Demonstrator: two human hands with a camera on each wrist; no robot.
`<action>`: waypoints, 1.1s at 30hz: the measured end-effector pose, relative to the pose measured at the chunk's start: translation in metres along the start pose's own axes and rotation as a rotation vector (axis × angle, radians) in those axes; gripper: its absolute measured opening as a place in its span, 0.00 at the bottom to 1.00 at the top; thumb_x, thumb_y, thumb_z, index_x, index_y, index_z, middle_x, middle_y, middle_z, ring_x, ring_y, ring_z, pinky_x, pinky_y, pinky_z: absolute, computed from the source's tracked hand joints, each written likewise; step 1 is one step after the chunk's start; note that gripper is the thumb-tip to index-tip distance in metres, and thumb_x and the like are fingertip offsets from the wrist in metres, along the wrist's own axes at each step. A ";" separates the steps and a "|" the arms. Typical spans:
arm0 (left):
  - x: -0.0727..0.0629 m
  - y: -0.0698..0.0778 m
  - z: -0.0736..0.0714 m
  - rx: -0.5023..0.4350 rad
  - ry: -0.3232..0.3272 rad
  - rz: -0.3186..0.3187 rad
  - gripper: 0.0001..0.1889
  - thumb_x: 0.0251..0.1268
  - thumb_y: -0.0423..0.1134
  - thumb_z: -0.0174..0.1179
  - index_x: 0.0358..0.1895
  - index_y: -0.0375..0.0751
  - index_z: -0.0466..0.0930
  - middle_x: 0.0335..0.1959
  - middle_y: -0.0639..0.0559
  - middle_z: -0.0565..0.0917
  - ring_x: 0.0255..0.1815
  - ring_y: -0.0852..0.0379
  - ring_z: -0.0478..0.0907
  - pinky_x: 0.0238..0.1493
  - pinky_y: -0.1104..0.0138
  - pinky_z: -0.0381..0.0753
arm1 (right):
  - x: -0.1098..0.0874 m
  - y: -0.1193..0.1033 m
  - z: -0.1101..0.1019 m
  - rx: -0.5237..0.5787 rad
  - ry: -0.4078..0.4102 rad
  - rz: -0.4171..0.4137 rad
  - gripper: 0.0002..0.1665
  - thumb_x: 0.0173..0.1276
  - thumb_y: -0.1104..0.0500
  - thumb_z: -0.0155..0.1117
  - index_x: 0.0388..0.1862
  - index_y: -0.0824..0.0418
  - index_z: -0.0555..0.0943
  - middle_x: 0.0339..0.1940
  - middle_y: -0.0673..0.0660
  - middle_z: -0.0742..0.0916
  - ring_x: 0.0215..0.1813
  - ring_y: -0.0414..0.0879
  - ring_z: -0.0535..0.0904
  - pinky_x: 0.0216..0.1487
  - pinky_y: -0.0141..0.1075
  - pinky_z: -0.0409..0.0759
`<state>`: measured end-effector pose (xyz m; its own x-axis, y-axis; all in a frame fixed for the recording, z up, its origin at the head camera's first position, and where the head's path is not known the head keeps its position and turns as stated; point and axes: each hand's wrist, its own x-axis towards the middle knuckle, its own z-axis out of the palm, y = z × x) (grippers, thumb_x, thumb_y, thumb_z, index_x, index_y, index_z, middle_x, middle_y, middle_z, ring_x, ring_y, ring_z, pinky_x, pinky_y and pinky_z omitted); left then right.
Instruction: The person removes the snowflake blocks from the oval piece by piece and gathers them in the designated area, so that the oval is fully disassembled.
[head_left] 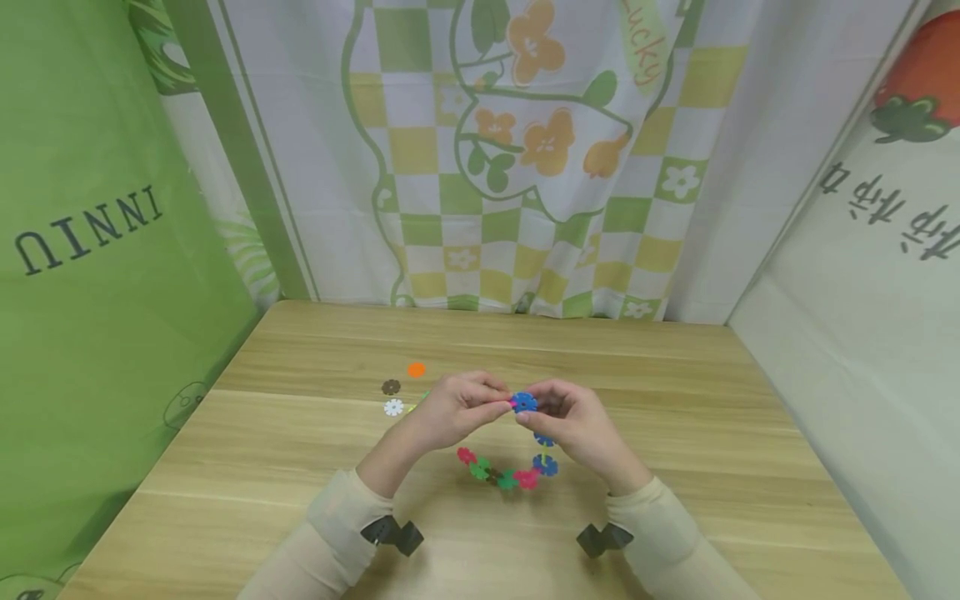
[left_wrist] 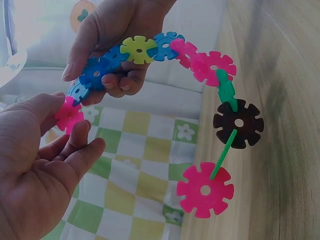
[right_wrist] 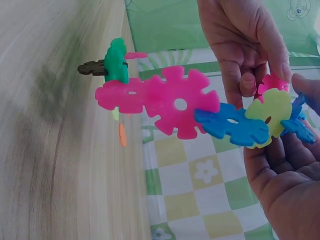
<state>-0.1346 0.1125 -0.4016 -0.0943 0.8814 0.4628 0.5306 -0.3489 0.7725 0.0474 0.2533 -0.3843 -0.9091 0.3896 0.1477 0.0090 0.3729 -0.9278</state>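
A chain of interlocked plastic snowflake discs hangs between the hands in an open curve. My left hand (head_left: 453,412) pinches a pink disc (left_wrist: 69,116) at the chain's upper end. Slotted into that disc is a run of blue discs (left_wrist: 95,74), which my right hand (head_left: 576,423) holds between thumb and fingers. From there the chain runs through a yellow disc (left_wrist: 139,49), another blue one, pink discs (right_wrist: 182,102), a green disc (left_wrist: 226,91) and a brown disc (left_wrist: 239,123). A green disc seen edge-on links the brown one to a pink disc (left_wrist: 205,190) at the free end.
On the wooden table (head_left: 300,467), beyond the left hand, lie loose orange (head_left: 416,369), brown (head_left: 391,387) and white discs (head_left: 393,407). More loose pieces there are partly hidden by that hand. A patterned curtain (head_left: 510,250) hangs behind the table, with fabric panels on both sides.
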 end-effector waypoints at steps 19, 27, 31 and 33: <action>0.001 0.000 -0.003 0.015 -0.039 -0.047 0.10 0.71 0.38 0.60 0.47 0.39 0.88 0.45 0.51 0.82 0.41 0.57 0.79 0.39 0.65 0.82 | 0.000 0.004 0.001 0.046 -0.017 0.003 0.16 0.66 0.56 0.70 0.49 0.62 0.81 0.41 0.57 0.88 0.41 0.60 0.83 0.38 0.39 0.83; 0.001 -0.003 -0.005 0.027 -0.058 -0.059 0.11 0.72 0.39 0.58 0.49 0.38 0.87 0.44 0.53 0.82 0.41 0.58 0.79 0.39 0.65 0.82 | 0.001 0.007 0.000 0.043 -0.013 -0.002 0.17 0.67 0.57 0.69 0.50 0.63 0.81 0.41 0.59 0.87 0.41 0.61 0.83 0.37 0.38 0.83; 0.000 -0.006 -0.005 0.031 -0.053 -0.061 0.12 0.72 0.41 0.59 0.49 0.40 0.87 0.44 0.55 0.83 0.41 0.59 0.79 0.39 0.64 0.82 | 0.001 0.006 -0.004 0.008 0.016 0.002 0.19 0.66 0.57 0.70 0.51 0.66 0.81 0.40 0.59 0.87 0.38 0.51 0.83 0.36 0.37 0.82; 0.000 -0.007 -0.004 0.030 -0.046 -0.052 0.12 0.71 0.40 0.60 0.49 0.40 0.87 0.44 0.55 0.83 0.40 0.59 0.79 0.38 0.65 0.82 | 0.002 0.005 -0.005 0.005 0.018 0.008 0.19 0.66 0.57 0.70 0.52 0.66 0.80 0.40 0.59 0.87 0.38 0.51 0.83 0.36 0.37 0.82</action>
<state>-0.1415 0.1137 -0.4049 -0.0841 0.9122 0.4011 0.5513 -0.2927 0.7813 0.0483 0.2603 -0.3868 -0.9011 0.4079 0.1468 0.0139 0.3656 -0.9307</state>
